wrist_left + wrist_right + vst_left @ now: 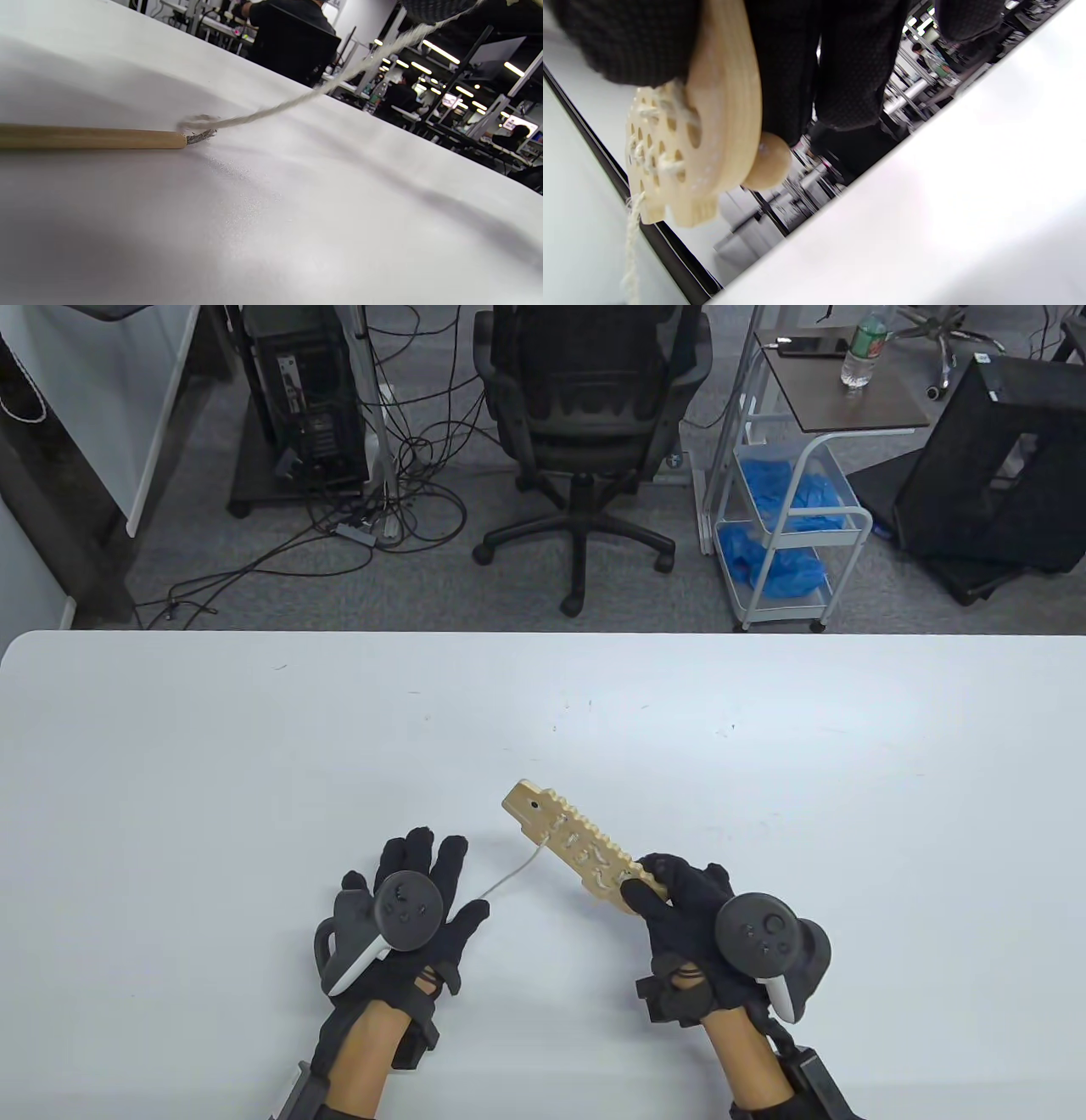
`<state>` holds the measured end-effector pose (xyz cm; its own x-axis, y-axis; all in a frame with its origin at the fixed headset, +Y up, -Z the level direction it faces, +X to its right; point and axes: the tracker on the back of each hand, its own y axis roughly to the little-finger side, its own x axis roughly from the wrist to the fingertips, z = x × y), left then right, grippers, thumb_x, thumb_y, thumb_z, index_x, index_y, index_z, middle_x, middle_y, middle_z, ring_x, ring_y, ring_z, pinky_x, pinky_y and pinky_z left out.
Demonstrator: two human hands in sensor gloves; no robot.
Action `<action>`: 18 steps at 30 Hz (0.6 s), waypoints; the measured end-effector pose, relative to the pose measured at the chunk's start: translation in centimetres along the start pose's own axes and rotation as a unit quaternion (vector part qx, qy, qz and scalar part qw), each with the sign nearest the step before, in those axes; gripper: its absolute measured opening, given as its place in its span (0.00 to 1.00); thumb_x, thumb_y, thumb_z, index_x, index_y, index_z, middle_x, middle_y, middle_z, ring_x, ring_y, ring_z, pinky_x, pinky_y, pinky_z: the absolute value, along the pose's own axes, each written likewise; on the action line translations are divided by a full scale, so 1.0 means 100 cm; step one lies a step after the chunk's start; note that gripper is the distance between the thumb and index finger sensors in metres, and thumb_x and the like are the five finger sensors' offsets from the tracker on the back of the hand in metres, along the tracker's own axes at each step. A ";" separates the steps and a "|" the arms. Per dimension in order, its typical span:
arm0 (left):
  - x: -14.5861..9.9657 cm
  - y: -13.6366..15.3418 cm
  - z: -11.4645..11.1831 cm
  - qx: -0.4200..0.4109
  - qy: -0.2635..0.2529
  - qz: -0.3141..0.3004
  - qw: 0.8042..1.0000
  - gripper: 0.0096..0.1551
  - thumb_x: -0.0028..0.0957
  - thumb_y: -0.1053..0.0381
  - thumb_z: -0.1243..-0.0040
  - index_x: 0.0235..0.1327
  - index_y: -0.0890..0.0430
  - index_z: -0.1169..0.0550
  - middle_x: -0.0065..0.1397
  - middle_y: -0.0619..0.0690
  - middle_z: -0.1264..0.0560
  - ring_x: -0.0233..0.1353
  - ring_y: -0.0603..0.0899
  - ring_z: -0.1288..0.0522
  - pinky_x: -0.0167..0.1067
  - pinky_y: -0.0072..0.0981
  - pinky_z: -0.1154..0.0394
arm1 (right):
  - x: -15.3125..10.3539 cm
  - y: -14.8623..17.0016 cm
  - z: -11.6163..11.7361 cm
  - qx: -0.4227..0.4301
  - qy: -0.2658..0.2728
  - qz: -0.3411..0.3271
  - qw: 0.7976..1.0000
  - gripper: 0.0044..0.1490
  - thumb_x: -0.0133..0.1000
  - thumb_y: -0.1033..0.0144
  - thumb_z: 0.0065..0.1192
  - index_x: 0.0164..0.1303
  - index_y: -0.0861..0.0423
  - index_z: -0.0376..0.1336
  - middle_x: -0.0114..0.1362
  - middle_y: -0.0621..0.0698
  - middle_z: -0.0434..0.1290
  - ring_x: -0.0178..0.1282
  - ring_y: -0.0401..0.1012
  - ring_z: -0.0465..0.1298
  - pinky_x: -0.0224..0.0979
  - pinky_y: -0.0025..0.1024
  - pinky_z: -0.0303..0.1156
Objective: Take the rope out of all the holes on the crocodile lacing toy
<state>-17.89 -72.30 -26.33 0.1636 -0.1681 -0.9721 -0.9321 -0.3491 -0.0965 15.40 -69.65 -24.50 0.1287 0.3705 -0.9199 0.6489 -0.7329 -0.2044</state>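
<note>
Crocodile lacing toy point(575, 848) held raised over table point(212, 746), tail end pinched by right hand point(691, 920). Left hand point(416, 899) fingers spread, nothing gripped. Rope point(509, 881) runs toward left hand; wooden needle point(91, 137) lies on table. Advised: board kept steady, rope drawn out hole by hole. Laced hole count unclear, rope end hidden under left hand

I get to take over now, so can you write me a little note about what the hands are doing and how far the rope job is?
Right hand: grips one end of the flat wooden crocodile lacing toy, holding it above the white table.
Left hand: fingers spread; whether it holds the rope is hidden.
Thin white rope: runs from the toy toward the left hand; its wooden needle stick lies on the table.
Done: a length of rope hangs free of the toy.
Left: rope is still laced through several holes.
</note>
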 end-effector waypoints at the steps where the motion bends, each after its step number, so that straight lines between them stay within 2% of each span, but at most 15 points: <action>1: 0.000 0.001 0.000 -0.003 0.000 0.000 1.000 0.49 0.54 0.29 0.56 0.88 0.43 0.52 0.91 0.57 0.57 0.87 0.67 0.60 0.70 0.83 0.63 | -0.001 -0.003 -0.004 0.014 0.009 -0.008 1.000 0.26 0.43 0.52 0.70 0.48 0.51 0.71 0.54 0.53 0.84 0.61 0.52 0.82 0.69 0.73 0.59; 4: 0.001 0.002 -0.001 -0.010 0.003 -0.003 1.000 0.47 0.54 0.29 0.56 0.88 0.44 0.47 0.90 0.58 0.46 0.86 0.68 0.49 0.70 0.83 0.59 | -0.003 -0.014 -0.014 0.044 0.032 -0.038 0.998 0.26 0.43 0.52 0.70 0.48 0.51 0.71 0.54 0.53 0.84 0.62 0.52 0.81 0.69 0.74 0.59; 6: 0.002 0.001 -0.005 -0.013 0.013 -0.006 1.000 0.46 0.54 0.30 0.55 0.87 0.45 0.44 0.89 0.59 0.43 0.85 0.68 0.46 0.70 0.83 0.58 | -0.005 -0.021 -0.019 0.041 0.045 -0.068 0.996 0.26 0.43 0.52 0.70 0.49 0.51 0.71 0.54 0.53 0.84 0.62 0.52 0.81 0.69 0.74 0.58; 9: 0.006 -0.004 -0.011 0.003 0.044 -0.018 0.999 0.45 0.54 0.31 0.53 0.86 0.46 0.39 0.88 0.58 0.40 0.84 0.67 0.44 0.70 0.83 0.58 | -0.010 -0.034 -0.027 0.034 0.075 -0.105 0.991 0.26 0.43 0.51 0.70 0.49 0.50 0.71 0.54 0.52 0.84 0.63 0.51 0.81 0.69 0.74 0.58; 14: 0.007 -0.009 -0.015 -0.012 0.075 -0.049 0.996 0.42 0.54 0.33 0.51 0.83 0.46 0.35 0.87 0.57 0.37 0.84 0.67 0.43 0.71 0.84 0.58 | -0.016 -0.044 -0.037 0.053 0.114 -0.129 0.984 0.26 0.43 0.51 0.70 0.49 0.50 0.71 0.54 0.51 0.84 0.62 0.51 0.81 0.69 0.74 0.59; 17: 0.008 -0.010 -0.018 -0.018 0.101 -0.066 0.993 0.43 0.53 0.32 0.46 0.83 0.46 0.34 0.87 0.57 0.36 0.85 0.67 0.43 0.71 0.84 0.58 | -0.018 -0.047 -0.044 0.064 0.136 -0.137 0.979 0.26 0.44 0.51 0.70 0.49 0.50 0.70 0.54 0.51 0.84 0.63 0.51 0.81 0.69 0.74 0.59; 18: 0.009 -0.012 -0.020 -0.010 0.108 -0.079 0.991 0.44 0.52 0.33 0.41 0.82 0.46 0.34 0.87 0.56 0.36 0.85 0.66 0.43 0.72 0.84 0.58 | -0.019 -0.047 -0.045 0.068 0.142 -0.139 0.978 0.26 0.44 0.50 0.69 0.49 0.50 0.70 0.54 0.51 0.84 0.63 0.50 0.81 0.69 0.74 0.59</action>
<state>-16.00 -73.88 -26.62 0.3751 -0.3026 -0.8762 -0.8827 -0.4054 -0.2378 15.48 -64.31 -20.25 0.1777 0.6957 -0.6960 0.5857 -0.6431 -0.4933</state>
